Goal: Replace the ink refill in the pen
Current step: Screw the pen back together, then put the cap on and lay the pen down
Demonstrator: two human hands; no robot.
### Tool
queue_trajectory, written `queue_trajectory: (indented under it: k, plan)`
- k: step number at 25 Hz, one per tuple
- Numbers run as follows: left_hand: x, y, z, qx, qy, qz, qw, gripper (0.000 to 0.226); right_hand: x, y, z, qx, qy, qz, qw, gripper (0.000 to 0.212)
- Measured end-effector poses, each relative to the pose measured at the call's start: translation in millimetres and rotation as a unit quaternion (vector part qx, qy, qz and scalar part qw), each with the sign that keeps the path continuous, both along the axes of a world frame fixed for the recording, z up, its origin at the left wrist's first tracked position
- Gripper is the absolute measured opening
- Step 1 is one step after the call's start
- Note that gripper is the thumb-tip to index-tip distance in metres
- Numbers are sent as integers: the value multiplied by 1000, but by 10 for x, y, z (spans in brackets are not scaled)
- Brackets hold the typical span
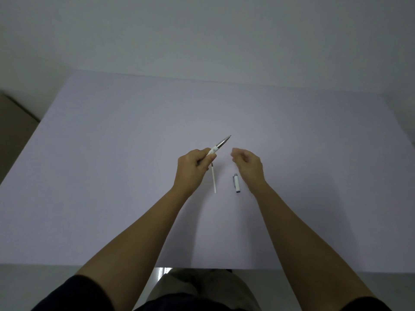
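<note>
Setting: A person sits at a pale lilac table [112, 176], seen from a head camera looking down over both bare forearms.

Left hand: The left hand [193, 167] is curled in a closed grip around the pen [219, 146], thumb and fingers wrapped on its white barrel.

Pen: It juts out of the left fist, up and to the right, away from the body. A metal cone with a fine tip is the far end. The tip is in place, so the front section appears assembled; whether a refill sits inside cannot be told.

Right hand: The right hand [248, 163] hovers just right of the pen tip, fingers loosely bent toward the thumb and holding nothing. It is not touching the pen.

Refill: A thin white refill [214, 179] lies on the table just below the left hand, its upper end hidden under that hand. Its long axis runs nearly straight toward the body.

Cap: The white cap [236, 183] with a grey end and clip lies just right of the refill, roughly parallel to it, beside the right wrist.

Key relation: Refill and cap both lie between the two hands, nearer the body than the fingertips. The cap is closer to the free right hand; the refill is closer to the occupied left.

Likely stage: Probably late in the task, with the loose refill being the old one, though this is a judgement. The right hand would need to draw back toward the body to reach the cap.
</note>
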State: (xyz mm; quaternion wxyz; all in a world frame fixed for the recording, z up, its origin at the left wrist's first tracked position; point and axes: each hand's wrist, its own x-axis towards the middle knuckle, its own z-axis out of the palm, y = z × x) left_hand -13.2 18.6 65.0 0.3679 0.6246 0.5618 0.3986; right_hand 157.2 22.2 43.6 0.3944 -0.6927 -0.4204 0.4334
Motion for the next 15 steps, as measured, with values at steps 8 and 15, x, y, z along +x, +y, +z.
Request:
queue_trajectory:
  k: [8,15]
  plan:
    - [-64,79,62,16,6,1,1000,19,69,-252,-596,-98,-289,60,950,34]
    - [-38,57,1,-2,16,-11,1000,16,69,-28,-363,-94,-117,-57,987,29]
